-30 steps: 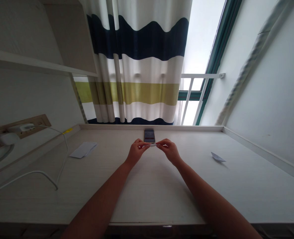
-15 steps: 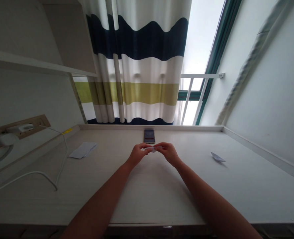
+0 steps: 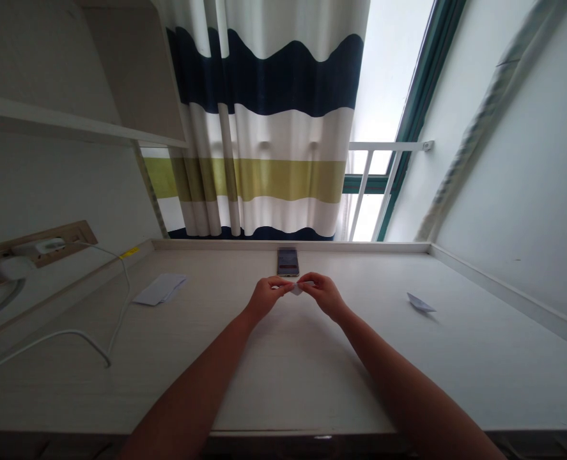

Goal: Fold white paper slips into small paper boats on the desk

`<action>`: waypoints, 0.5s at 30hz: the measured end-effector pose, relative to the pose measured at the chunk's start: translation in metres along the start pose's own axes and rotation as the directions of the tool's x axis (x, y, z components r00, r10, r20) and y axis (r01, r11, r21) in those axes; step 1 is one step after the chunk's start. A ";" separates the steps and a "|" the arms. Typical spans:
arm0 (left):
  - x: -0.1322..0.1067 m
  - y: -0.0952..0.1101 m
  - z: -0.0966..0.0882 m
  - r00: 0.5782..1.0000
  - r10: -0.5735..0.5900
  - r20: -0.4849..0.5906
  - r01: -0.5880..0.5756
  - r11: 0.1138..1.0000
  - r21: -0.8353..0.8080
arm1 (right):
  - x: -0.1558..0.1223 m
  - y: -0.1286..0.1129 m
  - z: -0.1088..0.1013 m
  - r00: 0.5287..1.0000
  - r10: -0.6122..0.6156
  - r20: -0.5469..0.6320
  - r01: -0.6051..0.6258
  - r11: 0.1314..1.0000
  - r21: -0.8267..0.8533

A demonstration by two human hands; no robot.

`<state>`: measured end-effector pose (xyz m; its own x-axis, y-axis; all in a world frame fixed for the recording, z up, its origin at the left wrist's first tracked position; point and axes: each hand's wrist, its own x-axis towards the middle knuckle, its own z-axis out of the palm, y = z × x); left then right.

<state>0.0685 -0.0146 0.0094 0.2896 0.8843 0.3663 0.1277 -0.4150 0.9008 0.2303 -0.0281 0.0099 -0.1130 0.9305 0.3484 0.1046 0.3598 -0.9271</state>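
Note:
A small folded piece of white paper (image 3: 296, 289) is pinched between my two hands above the middle of the desk. My left hand (image 3: 267, 294) grips its left side with thumb and fingertips. On the other side, my right hand (image 3: 322, 292) holds it the same way, and the fingertips of both hands almost meet. Most of the paper is hidden behind the fingers. Just beyond the hands lies a phone (image 3: 287, 262) with its screen up. Off to the right rests a folded paper boat (image 3: 420, 303).
A stack of white paper sheets (image 3: 160, 289) lies on the left of the desk (image 3: 283, 383). Beside it runs a white cable (image 3: 120, 319) from a wall socket strip (image 3: 38, 249). A raised rim (image 3: 360, 246) borders the back, before a striped curtain (image 3: 283, 128).
The paper between my fingers has tilted or been folded slightly, so a different face shows. Both hands stay in nearly the same place.

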 end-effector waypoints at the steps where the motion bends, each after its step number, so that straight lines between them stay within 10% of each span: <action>1: 0.000 0.001 0.000 1.000 -0.023 0.015 0.023 0.999 -0.031 | 0.000 0.000 0.000 1.000 -0.001 0.003 0.001 1.000 0.011; 15: -0.002 0.005 0.001 0.999 -0.038 0.024 0.041 0.986 -0.163 | -0.002 -0.009 0.000 0.998 0.031 -0.056 -0.028 0.998 0.062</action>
<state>0.0697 -0.0185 0.0131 0.3077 0.8938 0.3262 -0.0165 -0.3378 0.9411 0.2299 -0.0333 0.0170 -0.0546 0.9437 0.3262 0.0461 0.3288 -0.9433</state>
